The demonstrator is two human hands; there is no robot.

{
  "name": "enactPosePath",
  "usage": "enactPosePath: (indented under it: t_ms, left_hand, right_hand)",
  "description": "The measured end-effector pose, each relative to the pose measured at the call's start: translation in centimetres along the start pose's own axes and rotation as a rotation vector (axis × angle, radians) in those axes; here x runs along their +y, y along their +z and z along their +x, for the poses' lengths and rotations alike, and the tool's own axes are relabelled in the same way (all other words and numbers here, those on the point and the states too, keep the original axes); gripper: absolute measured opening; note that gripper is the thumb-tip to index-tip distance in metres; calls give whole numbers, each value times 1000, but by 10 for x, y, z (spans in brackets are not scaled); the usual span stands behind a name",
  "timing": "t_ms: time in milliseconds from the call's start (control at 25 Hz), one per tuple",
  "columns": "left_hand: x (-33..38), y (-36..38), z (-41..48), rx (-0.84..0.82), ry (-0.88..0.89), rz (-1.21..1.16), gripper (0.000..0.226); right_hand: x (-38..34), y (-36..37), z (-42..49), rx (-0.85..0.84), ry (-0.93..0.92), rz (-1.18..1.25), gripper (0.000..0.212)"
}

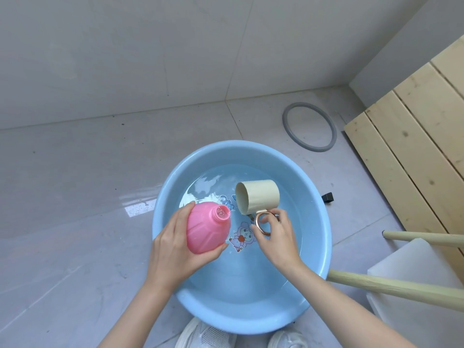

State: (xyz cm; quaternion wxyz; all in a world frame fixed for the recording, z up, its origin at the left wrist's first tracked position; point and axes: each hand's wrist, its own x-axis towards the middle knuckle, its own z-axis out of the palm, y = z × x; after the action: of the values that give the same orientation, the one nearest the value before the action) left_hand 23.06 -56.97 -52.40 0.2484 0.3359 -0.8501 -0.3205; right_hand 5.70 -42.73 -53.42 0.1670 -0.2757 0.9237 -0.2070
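Observation:
A light blue basin (165,204) stands on the tiled floor and holds shallow water over cartoon stickers on its bottom. My left hand (173,249) grips a pink, capless bottle (206,227) above the basin, its open neck tilted up and to the right. My right hand (276,234) pinches the round copper-coloured handle (262,223) of a cream mug (258,195). The mug lies on its side over the water, its mouth facing left toward the bottle's neck.
A grey rubber ring (310,126) lies on the floor behind the basin. Pale wooden slats (411,136) lean at the right. Two wooden legs (391,288) and a white seat (416,267) stand right of the basin. My white shoes (206,335) touch its near rim.

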Motion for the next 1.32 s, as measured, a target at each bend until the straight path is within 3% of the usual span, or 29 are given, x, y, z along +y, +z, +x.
enactPosePath:
  t_ms: [160, 440, 720, 1040, 1320]
  left_hand:
    - [3, -4, 2, -48, -74, -61, 94]
    - [10, -16, 9, -166, -213, -175, 94]
    - [36, -30, 15, -187, -275, -241, 89]
    - [98, -66, 23, -183, -185, -313, 78]
    - [180, -119, 19, -163, -90, -374, 77]
  right_hand:
    - [2, -6, -1, 26, -23, -81, 24]
    - [-13, -45, -20, 172, -198, 120, 14]
    - [-18, -73, -49, -41, -159, 164, 40]
    - [-38, -143, -71, -70, -146, 158, 50]
    - [-63, -240, -117, 80, -270, 192, 49]
